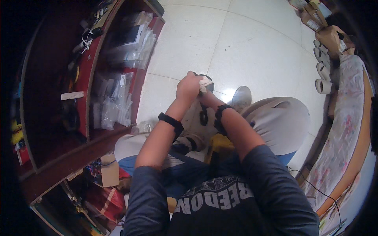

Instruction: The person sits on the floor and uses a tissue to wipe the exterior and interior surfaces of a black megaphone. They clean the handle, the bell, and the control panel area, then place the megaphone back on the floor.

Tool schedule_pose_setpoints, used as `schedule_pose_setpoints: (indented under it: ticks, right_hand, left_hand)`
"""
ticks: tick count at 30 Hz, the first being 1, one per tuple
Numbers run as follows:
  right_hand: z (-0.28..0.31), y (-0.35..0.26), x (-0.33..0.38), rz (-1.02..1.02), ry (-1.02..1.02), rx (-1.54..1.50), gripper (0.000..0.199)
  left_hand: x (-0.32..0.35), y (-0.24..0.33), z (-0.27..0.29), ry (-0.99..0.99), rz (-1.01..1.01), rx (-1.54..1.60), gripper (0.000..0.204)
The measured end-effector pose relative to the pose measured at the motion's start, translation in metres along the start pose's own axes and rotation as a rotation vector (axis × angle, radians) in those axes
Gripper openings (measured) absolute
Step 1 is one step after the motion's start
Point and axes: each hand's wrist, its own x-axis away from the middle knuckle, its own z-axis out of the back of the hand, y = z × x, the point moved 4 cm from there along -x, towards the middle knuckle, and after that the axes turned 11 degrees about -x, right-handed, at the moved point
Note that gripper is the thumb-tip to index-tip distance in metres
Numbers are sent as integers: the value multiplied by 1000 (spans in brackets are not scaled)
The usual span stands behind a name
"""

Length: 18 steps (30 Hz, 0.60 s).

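Observation:
In front of my knees, both hands meet around a dark round-edged thing [212, 87], whose kind I cannot make out. A crumpled white cloth [204, 82] lies over it. My left hand [188, 87] is closed against the cloth's left side, its fingertips mostly hidden. From below, my right hand [210, 100] is closed around the near side of the dark thing. Under the hands hangs a short black strap [203, 117]. Each wrist wears a black band.
At left stands a dark red shelf unit [90, 78] with plastic-wrapped packets [114, 100]. My shoe [241, 96] rests on the white tiled floor [189, 35]. Several pale slippers [323, 72], cardboard boxes [313, 17] and a flower-patterned cover [338, 114] line the right side.

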Motion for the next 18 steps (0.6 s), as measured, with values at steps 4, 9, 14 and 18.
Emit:
schedule_pose_setpoints:
  ticks: [4, 9, 14, 18]
  right_hand:
    - [-16, -49, 8, 6, -117, -162, 37]
    - [6, -43, 14, 147, 52, -140, 32]
    - [7, -70, 18, -36, -53, -121, 34]
    - [-3, -59, 20, -228, -105, -144, 37]
  left_hand:
    - [23, -22, 4, -14, -17, -66, 13]
    - [-1, -1, 3, -101, -119, -147, 16]
    - [15, -17, 5, -52, -85, -166, 12]
    - [12, -33, 7, -197, -24, -335, 12]
